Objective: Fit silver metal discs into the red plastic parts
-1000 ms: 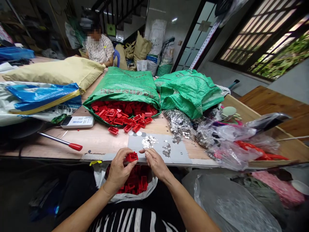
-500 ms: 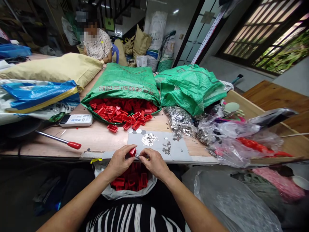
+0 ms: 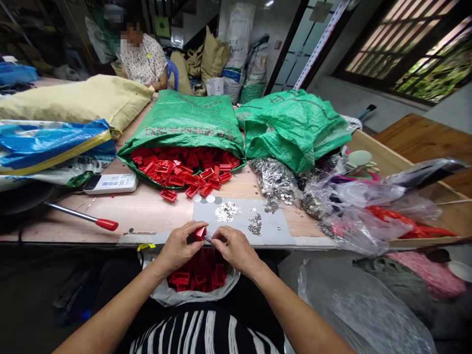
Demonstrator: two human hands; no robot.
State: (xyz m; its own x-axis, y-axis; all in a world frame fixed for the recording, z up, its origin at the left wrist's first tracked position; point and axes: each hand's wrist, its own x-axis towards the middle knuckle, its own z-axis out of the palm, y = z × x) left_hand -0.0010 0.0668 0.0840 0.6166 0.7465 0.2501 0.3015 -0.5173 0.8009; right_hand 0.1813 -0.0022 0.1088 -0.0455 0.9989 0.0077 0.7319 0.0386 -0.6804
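My left hand [image 3: 180, 244] is closed around a small red plastic box-like part [image 3: 200, 233] at the table's front edge. In my right hand [image 3: 236, 249], thumb and fingers pinch a thin metal tool [image 3: 208, 239], its tip at the part's right side; the tool's kind is hidden by my fingers. Below both hands, a white bag [image 3: 173, 299] in my lap holds many similar red parts [image 3: 201, 278]. Just beyond the hands, a pile of flat shiny metal pieces [image 3: 227, 212] and a smaller heap of darker metal pieces [image 3: 255, 224] lie on a grey sheet [image 3: 206, 216].
An open green sack [image 3: 191, 118] spills red parts onto the table. Right of it are another green sack [image 3: 295, 128], a bag of metal pieces [image 3: 275, 179] and a cluttered wooden tray [image 3: 391, 150]. A red-handled lever [image 3: 106, 224] juts in at left. A person [image 3: 143, 61] sits behind.
The view has shifted slightly. Both hands stay in nearly the same place, with the red part and the metal tool still held together.
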